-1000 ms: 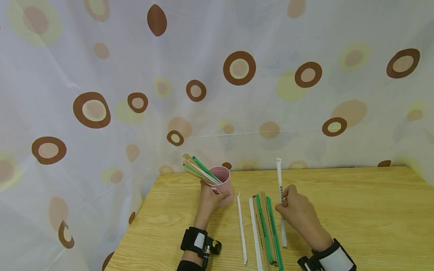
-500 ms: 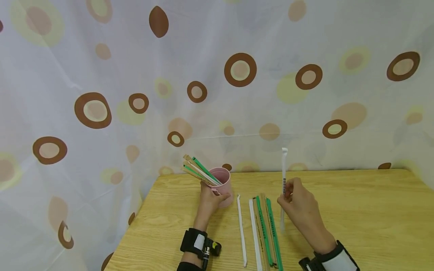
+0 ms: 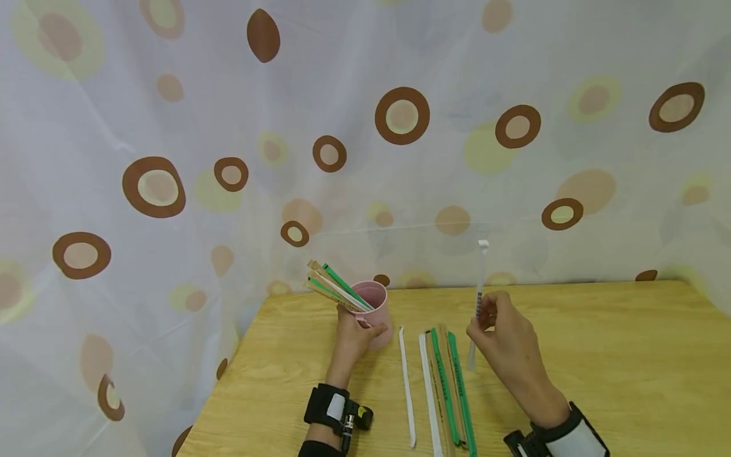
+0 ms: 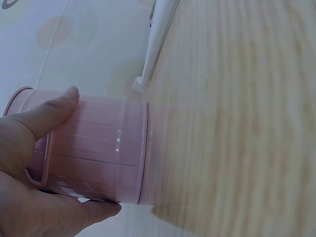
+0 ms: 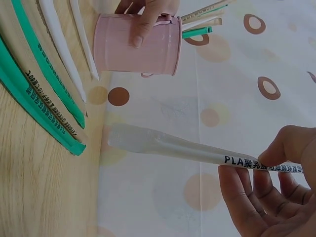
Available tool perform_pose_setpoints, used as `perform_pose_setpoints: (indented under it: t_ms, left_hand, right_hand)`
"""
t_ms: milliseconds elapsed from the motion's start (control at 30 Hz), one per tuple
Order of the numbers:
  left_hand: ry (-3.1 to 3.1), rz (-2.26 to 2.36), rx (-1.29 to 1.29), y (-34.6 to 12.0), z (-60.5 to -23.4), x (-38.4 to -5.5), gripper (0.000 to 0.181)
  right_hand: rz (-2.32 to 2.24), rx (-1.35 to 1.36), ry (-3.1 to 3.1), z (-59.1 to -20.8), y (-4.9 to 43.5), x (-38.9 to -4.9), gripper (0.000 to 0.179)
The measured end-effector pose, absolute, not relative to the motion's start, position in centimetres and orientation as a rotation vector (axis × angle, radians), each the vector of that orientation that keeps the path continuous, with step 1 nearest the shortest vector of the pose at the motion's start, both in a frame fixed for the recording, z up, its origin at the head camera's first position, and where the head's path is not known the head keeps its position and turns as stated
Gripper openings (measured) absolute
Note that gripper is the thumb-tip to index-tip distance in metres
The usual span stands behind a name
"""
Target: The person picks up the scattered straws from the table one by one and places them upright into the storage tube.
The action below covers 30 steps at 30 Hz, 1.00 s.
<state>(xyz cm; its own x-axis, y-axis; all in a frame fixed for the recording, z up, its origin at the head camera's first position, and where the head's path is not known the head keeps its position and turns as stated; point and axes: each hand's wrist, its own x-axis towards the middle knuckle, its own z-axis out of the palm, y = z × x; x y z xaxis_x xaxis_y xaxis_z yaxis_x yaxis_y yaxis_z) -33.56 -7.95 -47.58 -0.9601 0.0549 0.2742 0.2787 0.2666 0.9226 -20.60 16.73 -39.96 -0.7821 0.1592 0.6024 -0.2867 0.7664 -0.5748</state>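
Observation:
A pink metal cup (image 3: 381, 324) with a side handle stands on the table, several paper-wrapped straws (image 3: 342, 287) in green, white and brown leaning out to its left. My left hand (image 3: 353, 336) grips the cup at its handle side, thumb (image 4: 61, 106) along the wall and fingers beneath it in the left wrist view. Between thumb and fingertips, my right hand (image 3: 508, 336) pinches a white-wrapped straw (image 5: 187, 150) printed with dark lettering. That straw is nearly upright, its lower end above the table in the right wrist view.
On the wooden table (image 3: 274, 368), a lone white-wrapped straw (image 3: 407, 387) lies right of the cup. Beside it is a row of several wrapped straws (image 3: 448, 387), white, brown and green. A patterned curtain (image 3: 342, 95) hangs behind the table's far edge.
My right hand has lifted the white-wrapped straw off the table and raised it a little, tipping its top slightly right. The left hand and the cup have stayed in place.

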Motion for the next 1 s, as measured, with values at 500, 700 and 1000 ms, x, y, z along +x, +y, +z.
perform_pose_setpoints:
  t_ms: [500, 700, 1000]
  left_hand:
    - [-2.343, -1.761, -0.306, -7.9, -47.5, -33.6, 0.093]
    - [-2.328, -1.772, -0.311, -8.1, -47.6, -33.4, 0.094]
    - [-2.279, -1.784, -0.385, -8.0, -48.0, -33.9, 0.096]
  right_hand:
    - [0.908, 0.108, -2.281, -39.8, 16.7, -20.7, 0.024]
    - [0.964, 0.119, -2.270, -39.8, 16.1, -20.6, 0.026]
    - [1.037, 0.273, -2.172, -40.2, 14.3, -21.1, 0.028]
